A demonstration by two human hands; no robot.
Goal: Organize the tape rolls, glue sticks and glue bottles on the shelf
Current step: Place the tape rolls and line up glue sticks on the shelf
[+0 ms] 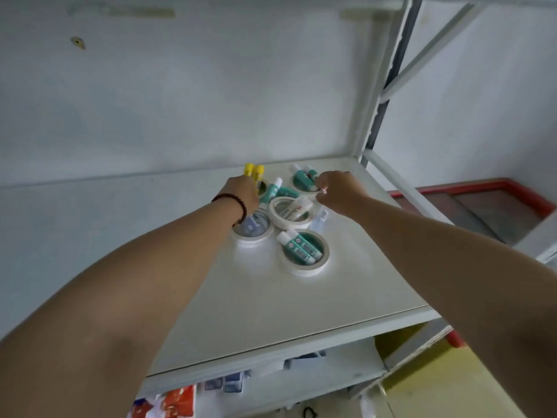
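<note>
Left hand [241,191]: reaches over the white shelf [271,297]; fingers hidden behind the hand at the yellow glue sticks [254,171], hold cannot be told
Right hand [337,190]: fingertips pinched at the rim of the far tape roll [301,188]; green glue sticks [303,178] stand inside it
Near tape rolls: three [303,254], toward the wrists, holding more glue

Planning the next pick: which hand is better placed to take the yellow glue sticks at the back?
Left. The left hand already sits against the yellow glue sticks; the right hand is over at the far tape roll.
</note>
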